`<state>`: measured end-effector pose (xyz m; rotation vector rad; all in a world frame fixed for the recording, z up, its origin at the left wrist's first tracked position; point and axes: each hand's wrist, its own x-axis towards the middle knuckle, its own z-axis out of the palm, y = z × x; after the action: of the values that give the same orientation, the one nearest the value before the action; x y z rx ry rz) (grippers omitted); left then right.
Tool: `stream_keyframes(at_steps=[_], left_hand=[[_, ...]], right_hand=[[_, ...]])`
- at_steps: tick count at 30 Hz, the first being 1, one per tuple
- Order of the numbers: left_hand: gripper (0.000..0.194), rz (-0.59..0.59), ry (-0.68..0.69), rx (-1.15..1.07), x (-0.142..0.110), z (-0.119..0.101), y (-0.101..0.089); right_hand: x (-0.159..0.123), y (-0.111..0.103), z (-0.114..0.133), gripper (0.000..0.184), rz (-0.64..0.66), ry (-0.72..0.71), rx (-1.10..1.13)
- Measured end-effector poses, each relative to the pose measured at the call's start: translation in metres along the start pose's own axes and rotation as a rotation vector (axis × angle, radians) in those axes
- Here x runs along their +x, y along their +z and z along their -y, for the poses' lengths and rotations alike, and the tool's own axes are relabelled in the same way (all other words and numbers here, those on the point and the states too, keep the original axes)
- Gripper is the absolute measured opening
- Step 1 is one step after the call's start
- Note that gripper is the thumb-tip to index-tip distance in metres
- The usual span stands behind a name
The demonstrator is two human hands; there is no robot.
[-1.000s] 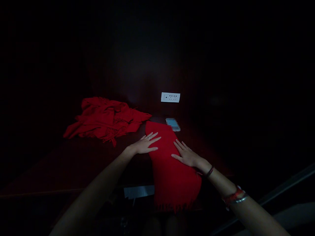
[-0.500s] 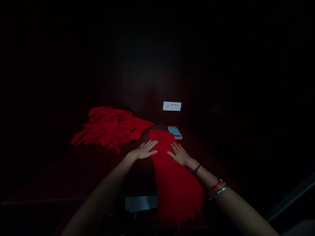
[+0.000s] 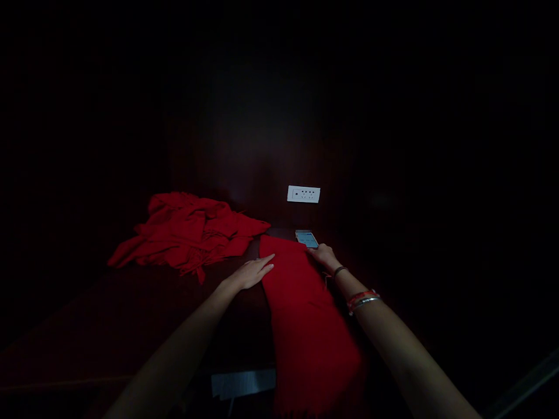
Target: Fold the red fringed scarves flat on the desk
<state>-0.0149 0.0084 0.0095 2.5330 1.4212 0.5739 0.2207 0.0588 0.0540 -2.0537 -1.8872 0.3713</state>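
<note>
Red fringed scarf, one, laid lengthwise from centre to lower edge of frame; two bare hands upon it.

Surroundings: dark tabletop, one; crumpled red cloth heap, one, left of centre, pieces within uncountable; phone, one, screen lit, right of centre, close against the scarf's far right corner and right hand; white socket plate, one, above phone; pale panel, one, lower centre. Left hand: fingers extended, on the scarf's left edge. Right hand: fingers bent at far right corner, grip indeterminable; wristbands, three.
</note>
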Motion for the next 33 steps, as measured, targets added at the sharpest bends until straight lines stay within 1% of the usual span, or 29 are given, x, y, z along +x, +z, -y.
stream_keyframes(at_steps=[2, 5, 7, 9, 11, 12, 14, 15, 16, 17, 18, 19, 21, 24, 26, 27, 29, 30, 31, 32, 33], left_hand=[[0.053, -0.005, 0.004, 0.002, 0.000, 0.002, -0.001], [0.052, -0.022, -0.017, 0.016, 0.002, 0.006, -0.002], [0.049, -0.026, -0.053, 0.031, 0.004, 0.009, -0.002], [0.044, -0.035, -0.083, 0.046, 0.006, 0.010, -0.003], [0.040, -0.079, -0.076, 0.052, 0.006, 0.009, -0.004], [0.040, -0.123, -0.060, 0.047, 0.006, 0.008, -0.005], [0.042, -0.215, -0.018, 0.011, 0.005, 0.003, -0.005], [0.044, -0.228, 0.005, -0.019, 0.004, 0.001, -0.005], [0.047, -0.207, 0.023, -0.053, 0.003, -0.002, -0.004], [0.049, -0.158, 0.034, -0.082, 0.003, -0.004, -0.003], [0.052, -0.096, 0.038, -0.105, 0.002, -0.005, -0.001], [0.055, -0.039, 0.033, -0.118, 0.002, -0.006, 0.001], [0.061, 0.024, 0.003, -0.120, 0.002, -0.005, 0.005], [0.063, 0.041, -0.025, -0.077, 0.002, -0.004, 0.006], [0.059, 0.005, 0.019, -0.006, -0.001, -0.009, 0.000], [0.057, -0.041, 0.059, 0.037, -0.004, -0.014, -0.004], [0.050, -0.152, 0.158, 0.117, -0.014, -0.031, -0.014], [0.045, -0.186, 0.216, 0.150, -0.022, -0.041, -0.018], [0.038, -0.179, 0.280, 0.179, -0.030, -0.052, -0.022], [0.030, -0.124, 0.357, 0.210, -0.038, -0.062, -0.024], [0.025, -0.044, 0.439, 0.247, -0.047, -0.070, -0.025]], right_hand=[[0.007, 0.009, 0.001, 0.051, -0.009, 0.040, -0.004], [0.011, 0.020, -0.003, 0.047, -0.025, 0.094, -0.005], [0.012, 0.023, -0.008, 0.045, -0.040, 0.123, -0.009], [0.012, 0.020, -0.013, 0.044, -0.050, 0.130, -0.006], [0.009, 0.015, -0.017, 0.044, -0.055, 0.118, 0.007], [0.007, 0.012, -0.019, 0.045, -0.052, 0.101, 0.018], [-0.005, 0.009, -0.020, 0.051, -0.019, 0.016, 0.048], [-0.013, 0.009, -0.021, 0.054, 0.006, -0.054, 0.061], [-0.023, 0.010, -0.021, 0.058, 0.029, -0.135, 0.065], [-0.034, 0.012, -0.022, 0.063, 0.045, -0.207, 0.055], [-0.045, 0.015, -0.023, 0.067, 0.044, -0.257, 0.025], [-0.055, 0.018, -0.023, 0.068, 0.021, -0.281, -0.020], [-0.071, 0.024, -0.026, 0.058, -0.052, -0.284, -0.121], [-0.082, 0.024, -0.030, 0.047, -0.113, -0.290, -0.185], [-0.085, 0.018, -0.034, 0.044, -0.132, -0.312, -0.146], [-0.087, 0.013, -0.037, 0.042, -0.152, -0.328, -0.110], [-0.096, 0.004, -0.044, 0.036, -0.178, -0.354, -0.027], [-0.102, 0.000, -0.049, 0.034, -0.163, -0.354, 0.012], [-0.109, -0.003, -0.053, 0.033, -0.123, -0.348, 0.043], [-0.116, -0.004, -0.058, 0.034, -0.067, -0.337, 0.068], [-0.122, -0.004, -0.062, 0.036, -0.014, -0.327, 0.089]])
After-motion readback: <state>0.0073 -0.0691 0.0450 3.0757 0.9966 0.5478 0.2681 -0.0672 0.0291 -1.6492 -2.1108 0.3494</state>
